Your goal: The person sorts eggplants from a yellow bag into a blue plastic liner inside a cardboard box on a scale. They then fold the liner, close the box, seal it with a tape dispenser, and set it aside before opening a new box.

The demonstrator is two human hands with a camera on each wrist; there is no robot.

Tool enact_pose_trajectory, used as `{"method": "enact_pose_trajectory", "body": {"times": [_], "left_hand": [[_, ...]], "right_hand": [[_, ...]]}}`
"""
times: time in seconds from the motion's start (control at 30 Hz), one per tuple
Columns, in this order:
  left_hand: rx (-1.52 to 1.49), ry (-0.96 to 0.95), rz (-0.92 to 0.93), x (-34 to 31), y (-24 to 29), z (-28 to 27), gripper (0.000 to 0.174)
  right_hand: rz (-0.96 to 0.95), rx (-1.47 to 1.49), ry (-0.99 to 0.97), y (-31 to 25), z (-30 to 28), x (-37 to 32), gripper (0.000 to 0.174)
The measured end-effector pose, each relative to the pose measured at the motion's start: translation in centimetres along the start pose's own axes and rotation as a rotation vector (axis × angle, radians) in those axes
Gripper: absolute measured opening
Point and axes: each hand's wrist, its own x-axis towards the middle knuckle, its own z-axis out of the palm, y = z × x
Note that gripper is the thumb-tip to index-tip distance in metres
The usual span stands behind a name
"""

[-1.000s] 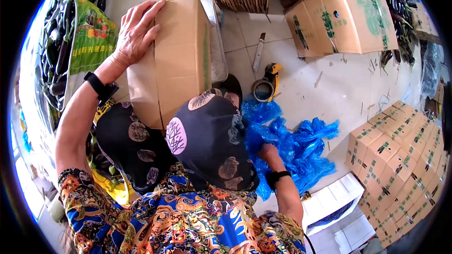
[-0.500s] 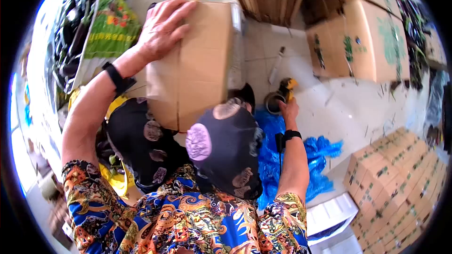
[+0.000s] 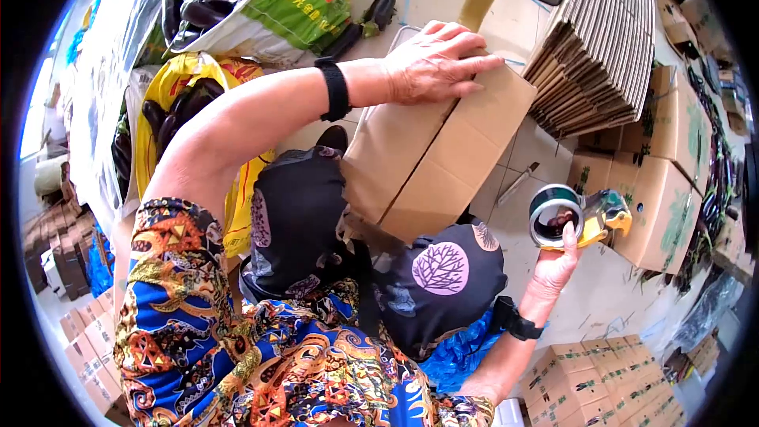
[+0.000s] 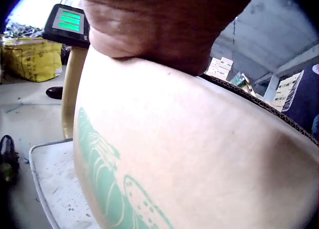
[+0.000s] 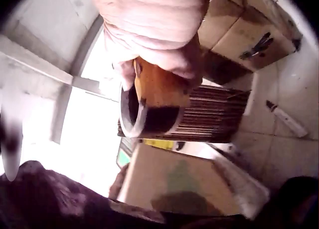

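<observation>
Our left hand [image 3: 435, 67] rests on the far end of the box [image 3: 466, 158], fingers stretched out. The long crack [image 3: 414, 164] runs from there back toward our knees [image 3: 431, 300]. Our right hand [image 3: 556, 269] grips the tape tool [image 3: 602, 221], off the box's right side, not touching it.

Yellow bag [image 3: 247, 198] w/ eggplants [image 3: 186, 111], green bag [image 3: 304, 1] nr it — flat ctns [image 3: 594, 39] stacked, knife [image 3: 518, 183] on flr [image 3: 609, 308].
</observation>
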Motion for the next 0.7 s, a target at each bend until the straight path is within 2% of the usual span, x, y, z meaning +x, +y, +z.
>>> {"method": "enact_pose_trajectory", "body": {"times": [0.13, 0.17, 0.3, 0.33, 0.37, 0.43, 0.47, 0.57, 0.67, 0.7], "left_hand": [[-0.024, -0.029, -0.037, 0.1, -0.1, 0.1, 0.055], [-0.026, -0.028, -0.041, 0.1, 0.0, 0.4, 0.055], [-0.013, 0.06, 0.021, 0.0, -0.3, 0.8, 0.055], [-0.022, 0.07, 0.023, 0.0, -0.3, 1.1, 0.056], [-0.033, 0.079, 0.025, 0.1, -0.1, 1.1, 0.057], [-0.075, 0.084, 0.041, 0.0, 0.0, 0.9, 0.061], [-0.15, 0.098, 0.044, -0.1, -0.5, 1.0, 0.061], [-0.297, 0.119, 0.074, 0.0, -0.9, 0.8, 0.057], [-0.477, 0.401, -0.113, -0.1, -0.5, 1.1, 0.044], [-0.641, 0.431, -0.364, -0.4, 0.0, 1.1, 0.035]], "right_hand": [[0.044, 0.047, -0.262, -3.4, 4.8, -1.0, 0.037], [-0.026, -0.007, -0.341, -4.2, 6.3, -1.5, 0.039], [-0.356, -0.39, -0.335, -5.9, 11.8, -3.0, 0.045], [-0.368, -0.564, -0.365, -6.6, 13.4, -4.1, 0.055], [-0.533, -0.619, -0.463, -5.7, 14.2, -3.6, 0.062], [-0.748, -0.887, -0.658, -4.5, 17.1, -2.0, 0.072], [-0.794, -1.104, -0.753, -4.4, 18.7, -1.5, 0.075], [-0.698, -1.187, -0.836, -3.2, 19.9, -1.0, 0.086], [-0.836, -1.184, -0.823, -3.3, 18.7, -1.0, 0.085], [-0.744, -1.149, -0.789, -3.3, 18.5, -1.2, 0.083]]}}
